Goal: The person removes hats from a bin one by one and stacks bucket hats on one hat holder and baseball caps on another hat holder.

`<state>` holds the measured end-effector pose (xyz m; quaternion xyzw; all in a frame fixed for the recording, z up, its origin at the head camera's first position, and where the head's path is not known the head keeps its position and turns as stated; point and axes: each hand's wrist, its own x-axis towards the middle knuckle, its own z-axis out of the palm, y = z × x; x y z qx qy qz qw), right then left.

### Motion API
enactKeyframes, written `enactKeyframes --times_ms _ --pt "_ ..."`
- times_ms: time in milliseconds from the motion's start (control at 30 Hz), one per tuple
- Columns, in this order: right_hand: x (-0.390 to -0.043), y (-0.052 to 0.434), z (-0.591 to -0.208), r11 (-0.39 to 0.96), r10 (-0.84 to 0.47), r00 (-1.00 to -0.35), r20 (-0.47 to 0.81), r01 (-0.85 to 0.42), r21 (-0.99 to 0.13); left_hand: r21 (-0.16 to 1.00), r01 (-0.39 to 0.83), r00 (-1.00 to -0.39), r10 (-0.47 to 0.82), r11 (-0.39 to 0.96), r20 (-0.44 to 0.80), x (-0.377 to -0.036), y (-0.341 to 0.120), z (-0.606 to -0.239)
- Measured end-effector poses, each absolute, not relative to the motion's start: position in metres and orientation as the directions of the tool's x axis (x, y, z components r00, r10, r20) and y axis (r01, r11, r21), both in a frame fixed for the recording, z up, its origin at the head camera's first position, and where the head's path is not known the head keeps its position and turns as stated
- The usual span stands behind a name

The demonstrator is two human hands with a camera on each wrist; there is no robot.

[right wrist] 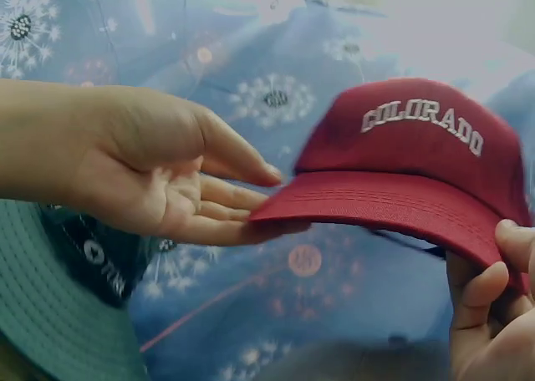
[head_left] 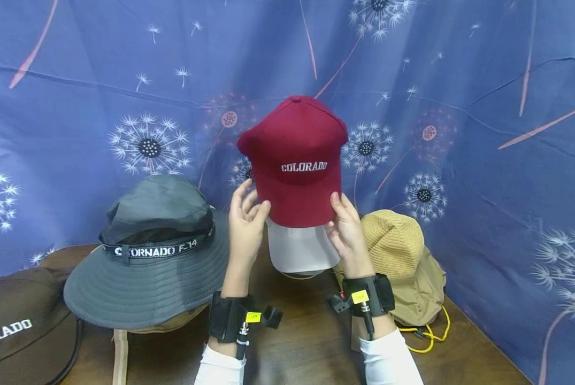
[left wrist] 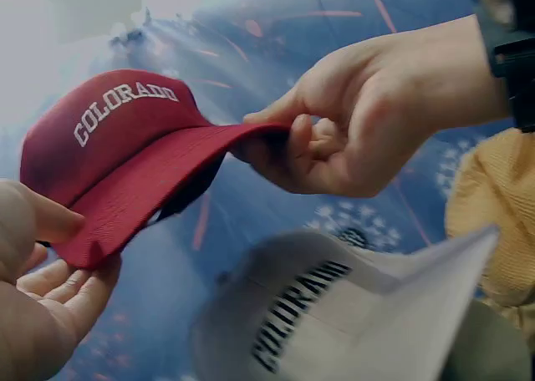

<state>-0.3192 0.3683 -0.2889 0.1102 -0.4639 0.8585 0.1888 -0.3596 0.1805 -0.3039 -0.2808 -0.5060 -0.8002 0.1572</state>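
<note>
Near left: dark brown cap (head_left: 13, 326) on bench (head_left: 306, 342), "COLORADO" lettering partly visible. Grey bucket hat (head_left: 152, 251) just behind it, band reads "TORNADO F-14". Middle: both hands up holding red cap (head_left: 297, 160) above bench. Left hand (head_left: 246, 224) under brim's left edge, fingers mostly straight, thumb on top. Right hand (head_left: 347, 230) pinching brim's right edge, fingers curled. White cap (head_left: 299, 248) below red one. Tan knit hat (head_left: 398, 256) right, yellow cord (head_left: 429, 337) beside. Far: blue dandelion cloth (head_left: 484, 107).
</note>
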Motion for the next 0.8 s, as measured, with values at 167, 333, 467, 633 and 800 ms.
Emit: enactKeyframes --times_ms 167,333,467,633,800 --pt "-0.336 0.373 -0.303 -0.539 0.292 -0.908 0.299 -0.415 -0.733 0.777 0.508 -0.822 0.059 -0.373 0.566 -0.376 0.198 -0.321" --pt "-0.347 0.376 -0.318 -0.533 0.330 -0.914 0.236 -0.387 -0.753 0.825 0.459 -0.867 0.039 -0.330 0.498 -0.387 0.204 -0.338" --pt "-0.352 0.380 -0.321 -0.485 0.371 -0.901 0.227 -0.397 -0.779 0.846 0.453 -0.876 0.034 -0.279 0.481 -0.392 0.205 -0.342" --pt "-0.353 0.385 -0.315 -0.384 0.419 -0.880 0.224 -0.395 -0.835 0.880 0.416 -0.897 0.057 -0.230 0.439 -0.396 0.205 -0.340" --pt "-0.347 0.388 -0.305 -0.278 0.422 -0.879 0.221 -0.358 -0.892 0.908 0.371 -0.912 0.108 -0.194 0.396 -0.392 0.201 -0.332"
